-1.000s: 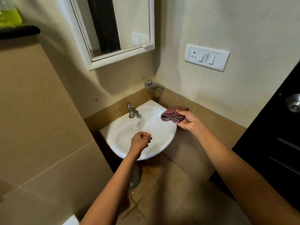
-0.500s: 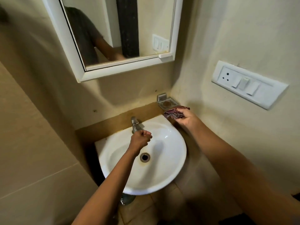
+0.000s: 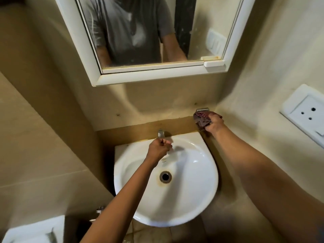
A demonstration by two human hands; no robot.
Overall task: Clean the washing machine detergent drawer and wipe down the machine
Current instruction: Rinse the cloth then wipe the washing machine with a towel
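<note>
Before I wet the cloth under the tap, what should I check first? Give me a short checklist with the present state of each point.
1. Cloth held in right hand: ok.
2. Cloth over the sink: not ok, it is at the wall corner, past the rim.
3. Left hand on the tap: cannot tell, curled fingers just below it.
4. Water running: cannot tell, hand hides the spout.
5. Drain unplugged: ok.

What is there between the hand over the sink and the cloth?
In the head view, only bare sink rim and brown wall tile lie between the left hand and the cloth.
</note>
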